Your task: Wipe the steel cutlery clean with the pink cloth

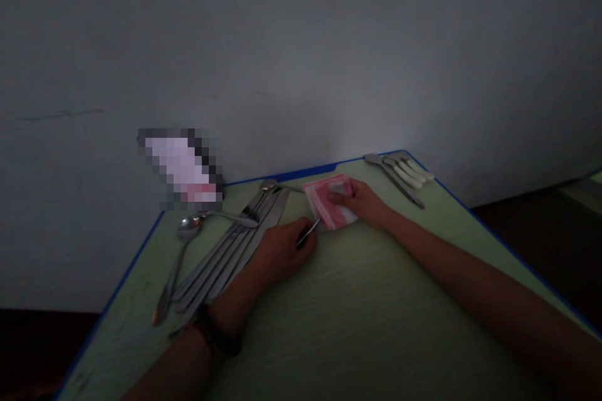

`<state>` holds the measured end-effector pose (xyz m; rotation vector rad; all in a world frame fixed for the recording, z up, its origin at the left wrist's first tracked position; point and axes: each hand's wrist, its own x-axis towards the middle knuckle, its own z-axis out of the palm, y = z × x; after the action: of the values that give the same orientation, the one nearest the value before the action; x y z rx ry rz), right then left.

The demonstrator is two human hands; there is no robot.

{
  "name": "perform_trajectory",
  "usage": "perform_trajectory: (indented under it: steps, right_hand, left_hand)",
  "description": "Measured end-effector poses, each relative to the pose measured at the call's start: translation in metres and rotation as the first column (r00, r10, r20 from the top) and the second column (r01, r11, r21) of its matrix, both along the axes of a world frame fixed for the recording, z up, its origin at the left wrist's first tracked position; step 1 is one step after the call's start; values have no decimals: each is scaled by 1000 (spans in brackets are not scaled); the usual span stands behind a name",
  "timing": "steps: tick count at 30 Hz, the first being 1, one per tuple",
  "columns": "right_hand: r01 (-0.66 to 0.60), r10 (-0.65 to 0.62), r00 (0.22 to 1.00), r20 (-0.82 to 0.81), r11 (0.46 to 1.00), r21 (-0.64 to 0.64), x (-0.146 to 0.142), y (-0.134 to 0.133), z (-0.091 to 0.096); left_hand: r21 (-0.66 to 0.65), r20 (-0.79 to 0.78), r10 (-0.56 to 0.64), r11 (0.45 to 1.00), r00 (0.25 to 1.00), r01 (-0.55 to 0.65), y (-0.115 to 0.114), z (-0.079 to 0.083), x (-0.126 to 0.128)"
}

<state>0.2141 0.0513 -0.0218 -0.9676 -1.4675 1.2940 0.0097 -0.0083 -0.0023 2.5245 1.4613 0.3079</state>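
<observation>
My left hand (pixel 286 247) is closed around a thin metal utensil (pixel 309 233). Only a short length of it shows, so its kind is hidden; its far end meets the cloth. My right hand (pixel 360 202) grips a folded pink-and-white cloth (pixel 329 203), thumb on top, just beyond my left hand. Beside and partly behind my left wrist, several flat-handled metal pieces of cutlery (pixel 226 257), some with fork tines, lie in a slanted row. A spoon (pixel 269 185) lies past them, its handle running toward the cloth.
Left of the row lie a spoon (pixel 181 257) and another metal utensil (pixel 230 218). White-handled cutlery (pixel 407 172) and a long grey utensil (pixel 397 182) rest at the far right corner. A blurred-out device (pixel 181 166) stands at the back left. The blue-edged green table (pixel 357 319) meets a wall.
</observation>
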Motion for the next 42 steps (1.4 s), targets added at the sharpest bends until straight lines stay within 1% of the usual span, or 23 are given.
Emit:
perform_trajectory:
  steps: [8,10,15,22,24,26,29,31,35,39,41,42]
  right_hand:
    - [-41,41,998,-47,999,9,1,0,-2]
    - [-19,20,999,-37,1000,17,0,1,-3]
    - [80,-80,997,-4,994,68,-2,4,-5]
    - [123,-123,992,23,992,14,-4,0,1]
    - [88,-89,995,-37,996,-26,-3,0,1]
    - [35,-47,989,-142,995,-90,-1,2,-1]
    - [1,-59,961,-269,977,-213,1,5,-5]
    - [17,-94,944,-315,971,-238,1,7,-6]
    - [98,-177,903,-391,972,-213,-1,11,-6]
    - [200,-331,808,-487,932,-303,2,19,-6]
    - [222,-363,773,-521,923,-313,3,22,-6]
    - [225,-359,770,-528,926,-302,3,23,-7]
  left_hand:
    - [-8,1,1,1000,1000,-1,0,1,1]
    - [-14,0,3,1000,1000,-3,0,2,1]
    - [-14,11,-1,1000,1000,1,0,1,0]
    - [-7,4,15,1000,1000,-15,0,0,1]
    - [-19,5,18,1000,1000,-18,0,1,1]
    - [-29,12,23,999,1000,-23,0,1,1]
    - [-43,31,42,998,999,-41,1,0,-1]
    - [-47,56,51,998,997,-49,1,0,-2]
    - [-57,126,94,995,988,-88,3,-1,-2]
    - [-48,283,175,984,943,-169,3,0,-4]
    - [-53,326,209,978,922,-203,3,1,-5]
    - [-58,329,213,977,920,-205,3,1,-5]
